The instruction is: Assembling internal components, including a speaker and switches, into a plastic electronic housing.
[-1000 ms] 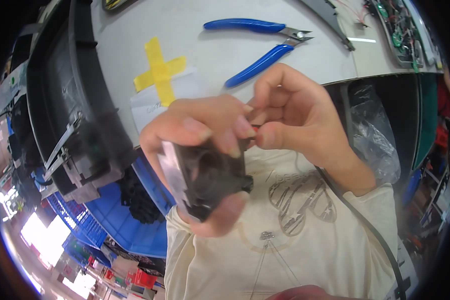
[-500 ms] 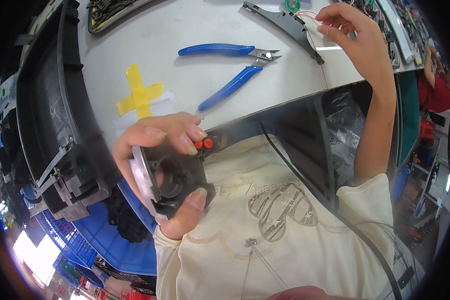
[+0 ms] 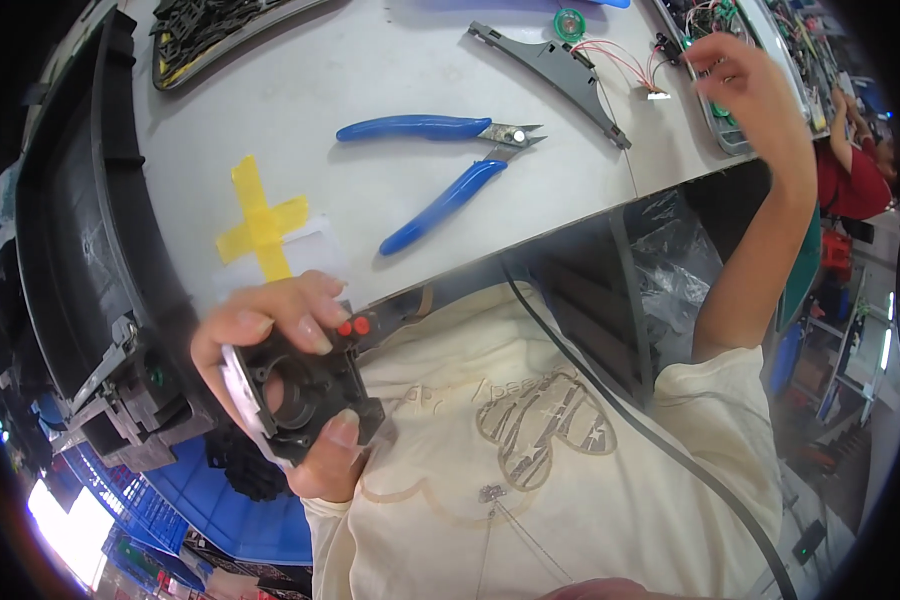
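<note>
My left hand (image 3: 285, 350) is wrapped round a black plastic housing (image 3: 315, 395) with a round opening, a light metallic side and two small red round parts. Fingers lie over its top and the thumb presses its lower edge. At the upper right, my right hand (image 3: 750, 95) hovers by the edge of a tray of wired parts (image 3: 722, 128), its fingers loosely bent and apart, with nothing visible in them. Left of it lie thin red wires (image 3: 620, 58) with a small white connector (image 3: 658, 96), running to a green round part (image 3: 569, 25) beside a curved dark grey strip (image 3: 555, 72).
Blue-handled side cutters (image 3: 420, 127) lie spread on the white table (image 3: 370, 60). Crossed yellow tape (image 3: 262, 222) holds white paper near the front edge. A tray of black parts (image 3: 205, 40) stands at the far left, a black bin (image 3: 80, 220) beside the table. Another person in red (image 3: 855, 180) is at right.
My right hand has let go of the red wires and moved right to the tray; the wires now lie on the table. My left hand still holds the housing, slightly lower and left in view.
</note>
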